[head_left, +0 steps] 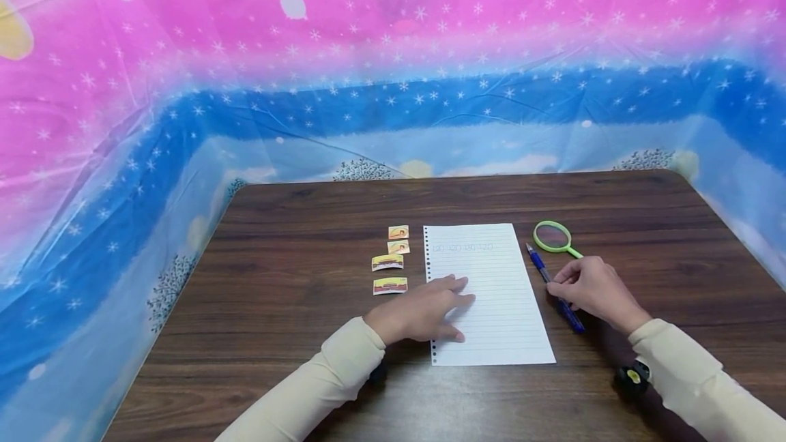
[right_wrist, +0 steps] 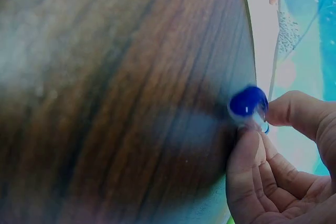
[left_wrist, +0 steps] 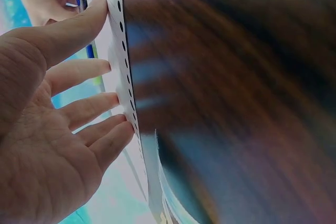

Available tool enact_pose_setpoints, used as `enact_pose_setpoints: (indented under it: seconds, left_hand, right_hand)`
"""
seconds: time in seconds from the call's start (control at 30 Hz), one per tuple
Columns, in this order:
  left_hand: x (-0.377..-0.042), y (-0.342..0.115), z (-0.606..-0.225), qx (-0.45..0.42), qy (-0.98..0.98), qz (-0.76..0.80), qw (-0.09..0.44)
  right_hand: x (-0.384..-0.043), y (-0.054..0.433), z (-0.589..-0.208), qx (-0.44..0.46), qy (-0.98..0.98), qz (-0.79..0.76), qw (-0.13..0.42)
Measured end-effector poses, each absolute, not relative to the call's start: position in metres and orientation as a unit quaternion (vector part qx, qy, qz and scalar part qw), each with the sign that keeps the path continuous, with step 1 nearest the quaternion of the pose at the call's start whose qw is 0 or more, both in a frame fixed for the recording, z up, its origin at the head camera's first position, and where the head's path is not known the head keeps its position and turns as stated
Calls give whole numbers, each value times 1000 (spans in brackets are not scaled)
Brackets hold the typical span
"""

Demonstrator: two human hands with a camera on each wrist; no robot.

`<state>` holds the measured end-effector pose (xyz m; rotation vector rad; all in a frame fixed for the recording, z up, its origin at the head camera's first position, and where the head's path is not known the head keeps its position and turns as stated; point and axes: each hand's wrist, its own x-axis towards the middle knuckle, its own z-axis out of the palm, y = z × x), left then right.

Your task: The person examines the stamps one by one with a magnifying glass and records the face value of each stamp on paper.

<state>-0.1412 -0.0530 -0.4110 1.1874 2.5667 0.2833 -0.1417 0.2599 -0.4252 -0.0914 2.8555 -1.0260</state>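
Observation:
A lined sheet of paper [head_left: 491,319] with punched holes down its left edge lies on the table, a row of faint handwriting near its top. My left hand [head_left: 424,309] rests on the sheet's left side with fingers spread; the left wrist view shows the fingertips [left_wrist: 107,66] touching the paper by the holes. To the right of the sheet, my right hand [head_left: 592,288] pinches a blue pen [head_left: 571,317] around its middle between thumb and fingers. In the right wrist view the pen's blue end [right_wrist: 248,100] points at the camera, low over the tabletop.
A green-rimmed magnifying glass [head_left: 552,236] lies just beyond my right hand. Left of the paper, several small printed cards stand in a column, among them a yellow-and-red card [head_left: 389,286]. The brown wooden table [head_left: 276,278] ends at a patterned cloth backdrop [head_left: 393,101].

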Motion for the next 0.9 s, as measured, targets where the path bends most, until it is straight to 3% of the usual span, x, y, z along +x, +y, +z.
enact_pose_setpoints:
  seconds: [0.9]
  left_hand:
    - [-141, -55, -412, 410, 891, 112, 159]
  right_hand:
    - [-150, 282, -412, -43, 881, -471, 20]
